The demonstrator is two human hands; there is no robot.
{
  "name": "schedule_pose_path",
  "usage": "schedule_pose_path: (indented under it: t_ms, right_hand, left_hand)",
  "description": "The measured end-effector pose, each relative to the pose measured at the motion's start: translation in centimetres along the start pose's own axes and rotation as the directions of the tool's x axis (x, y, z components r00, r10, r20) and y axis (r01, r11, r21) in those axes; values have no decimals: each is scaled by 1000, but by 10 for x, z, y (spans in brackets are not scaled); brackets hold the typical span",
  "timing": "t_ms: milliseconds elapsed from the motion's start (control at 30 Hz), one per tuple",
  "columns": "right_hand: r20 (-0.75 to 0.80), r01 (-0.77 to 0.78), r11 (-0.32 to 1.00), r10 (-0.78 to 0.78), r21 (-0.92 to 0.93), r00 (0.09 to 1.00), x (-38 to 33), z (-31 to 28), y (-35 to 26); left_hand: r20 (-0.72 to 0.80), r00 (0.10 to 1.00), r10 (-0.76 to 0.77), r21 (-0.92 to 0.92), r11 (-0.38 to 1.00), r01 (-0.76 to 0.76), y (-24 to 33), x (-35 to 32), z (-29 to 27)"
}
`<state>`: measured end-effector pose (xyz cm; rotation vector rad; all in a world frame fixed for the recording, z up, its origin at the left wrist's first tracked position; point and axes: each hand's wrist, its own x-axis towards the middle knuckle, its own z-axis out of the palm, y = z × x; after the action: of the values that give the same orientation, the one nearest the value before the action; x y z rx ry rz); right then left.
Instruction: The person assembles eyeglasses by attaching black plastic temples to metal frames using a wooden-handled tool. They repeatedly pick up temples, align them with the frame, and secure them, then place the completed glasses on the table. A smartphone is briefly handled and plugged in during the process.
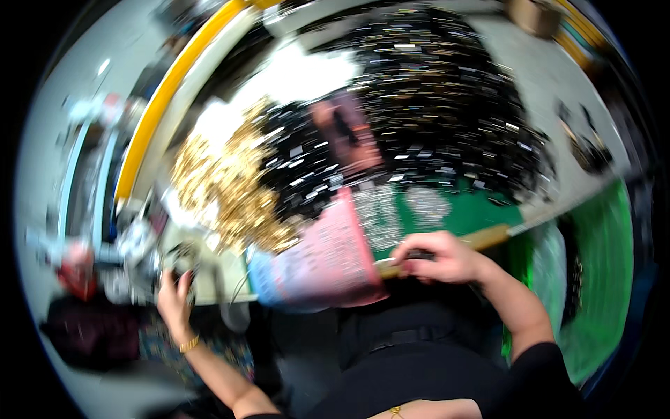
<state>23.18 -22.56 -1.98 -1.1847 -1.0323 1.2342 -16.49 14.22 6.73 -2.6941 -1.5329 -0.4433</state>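
Observation:
My right hand (441,258) is at the table's front edge with fingers curled in. A small dark thing (421,255) shows at its fingers, too blurred to name. Beside that hand lies a green mat (457,209) bearing two patches of small silver pieces (427,204). A pink and blue sheet (321,269), dotted with tiny shiny bits, hangs over the edge between my hands. My left hand (174,304) is raised at the table's left end, thumb and forefinger upward, close to a dark round thing (183,258). Blur hides whether it grips this.
Shiny gold pieces (227,181) and black pieces (296,157) are heaped beyond the sheet. A large glittering black heap (447,105) covers the far middle. Dark-tipped tools (586,143) lie at right. Green plastic (600,279) lines the right side; a yellow rail (164,91) bounds the left.

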Motion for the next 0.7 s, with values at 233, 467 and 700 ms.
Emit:
schedule_pose_path:
  t_ms: [233,467,700]
  right_hand:
    - [14,237,955,-243,177,970,-6,-9,21]
    - [-109,264,937,-244,231,964,-14,-15,24]
    - [-166,481,847,-453,224,876,0,-6,53]
  left_hand:
    - [-318,782,537,-631,495,-597,316,-4,-57]
    - [-408,40,912,-159,-28,-987,736,-81,48]
    - [279,177,944,-375,277,-885,863,-96,128]
